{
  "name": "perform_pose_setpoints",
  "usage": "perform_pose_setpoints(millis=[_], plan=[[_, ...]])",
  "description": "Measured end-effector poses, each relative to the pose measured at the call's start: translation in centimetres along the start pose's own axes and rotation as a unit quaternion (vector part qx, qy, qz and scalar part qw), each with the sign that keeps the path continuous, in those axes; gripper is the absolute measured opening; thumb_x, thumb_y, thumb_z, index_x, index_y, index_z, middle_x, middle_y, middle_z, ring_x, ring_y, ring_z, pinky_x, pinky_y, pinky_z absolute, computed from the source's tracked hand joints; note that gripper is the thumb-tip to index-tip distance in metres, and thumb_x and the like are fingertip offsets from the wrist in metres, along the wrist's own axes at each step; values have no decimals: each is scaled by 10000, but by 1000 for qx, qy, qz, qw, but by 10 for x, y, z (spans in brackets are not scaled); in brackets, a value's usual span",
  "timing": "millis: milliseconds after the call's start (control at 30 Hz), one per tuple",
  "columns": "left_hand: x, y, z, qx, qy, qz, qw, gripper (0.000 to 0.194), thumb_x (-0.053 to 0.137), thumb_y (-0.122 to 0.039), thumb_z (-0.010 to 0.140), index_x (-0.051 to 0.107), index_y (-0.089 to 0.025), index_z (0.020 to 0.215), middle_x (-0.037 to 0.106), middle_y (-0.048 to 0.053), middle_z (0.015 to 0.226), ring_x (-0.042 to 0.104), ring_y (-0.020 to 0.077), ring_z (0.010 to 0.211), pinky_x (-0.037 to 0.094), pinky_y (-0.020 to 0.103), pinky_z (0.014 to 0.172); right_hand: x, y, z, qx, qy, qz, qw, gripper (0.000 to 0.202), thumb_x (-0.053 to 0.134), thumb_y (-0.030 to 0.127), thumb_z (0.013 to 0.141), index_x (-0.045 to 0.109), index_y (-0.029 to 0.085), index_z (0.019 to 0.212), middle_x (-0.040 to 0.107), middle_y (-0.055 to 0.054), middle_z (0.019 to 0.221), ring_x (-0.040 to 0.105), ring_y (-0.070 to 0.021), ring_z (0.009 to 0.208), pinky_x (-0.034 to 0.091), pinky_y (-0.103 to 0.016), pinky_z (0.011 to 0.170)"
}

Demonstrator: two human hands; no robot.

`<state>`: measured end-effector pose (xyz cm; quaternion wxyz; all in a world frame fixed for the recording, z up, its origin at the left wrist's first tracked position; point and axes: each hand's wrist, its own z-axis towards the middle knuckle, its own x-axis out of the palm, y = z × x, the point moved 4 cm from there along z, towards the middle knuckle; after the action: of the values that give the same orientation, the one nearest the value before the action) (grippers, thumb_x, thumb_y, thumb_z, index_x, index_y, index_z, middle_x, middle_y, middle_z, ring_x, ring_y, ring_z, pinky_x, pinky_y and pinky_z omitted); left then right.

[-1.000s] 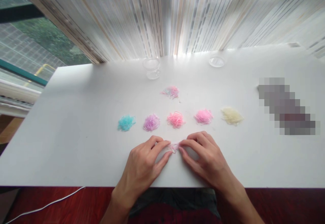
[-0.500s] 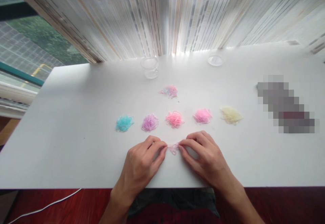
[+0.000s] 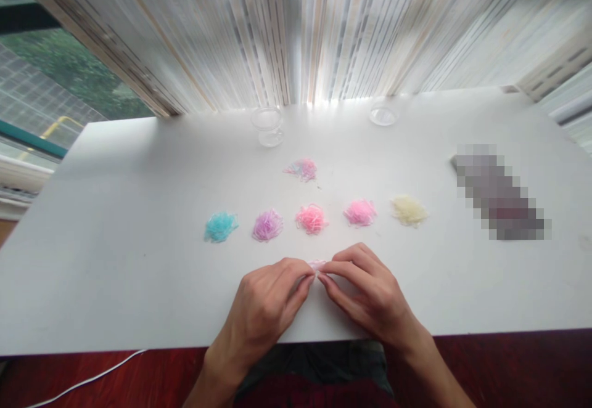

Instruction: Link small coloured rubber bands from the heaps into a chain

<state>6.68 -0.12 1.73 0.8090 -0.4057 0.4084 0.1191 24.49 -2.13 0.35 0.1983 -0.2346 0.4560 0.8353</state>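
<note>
Pale pink rubber bands (image 3: 317,264) show between my fingertips, close to the front of the white table. My left hand (image 3: 277,294) pinches at their left side with thumb and forefinger. From the right, my right hand (image 3: 370,291) has its thumb and forefinger closed in on the same bands. The fingertips of both hands nearly meet and hide most of the bands. Just beyond my hands lie small heaps of rubber bands: blue (image 3: 221,227), purple (image 3: 267,225), coral pink (image 3: 311,219), light pink (image 3: 360,212) and pale yellow (image 3: 409,211).
Behind the row lies a mixed-colour heap of bands (image 3: 303,169). Farther back stand a clear plastic cup (image 3: 269,129) and a clear round lid (image 3: 383,116), near the striped curtain (image 3: 300,32). A blurred-out object (image 3: 499,195) lies at right on the white table (image 3: 115,260).
My hands have come closer together, my left hand shifting right and my right hand slightly left, now covering more of the bands. The view has shifted a little.
</note>
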Motion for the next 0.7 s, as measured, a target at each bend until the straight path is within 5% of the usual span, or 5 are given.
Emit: perform_pose_setpoints(millis=[533,700], plan=[[1,10,-4,-46,-58,-79,994,114,649,-140,977,665,-209,1066,749,26,974,562,80,588,488,201,548,-3,4,5,10,-51,11,999,170,678,94,927,729,211,1037,684,-39,858,656,-174,793,589,-296,686],[0,12,-5,-45,-70,-53,995,122,664,-161,973,662,-207,1086,727,29,984,559,83,599,489,195,537,-28,2,2,43,-111,-14,993,151,690,91,924,733,211,1006,698,-36,854,670,-165,789,591,-288,682]])
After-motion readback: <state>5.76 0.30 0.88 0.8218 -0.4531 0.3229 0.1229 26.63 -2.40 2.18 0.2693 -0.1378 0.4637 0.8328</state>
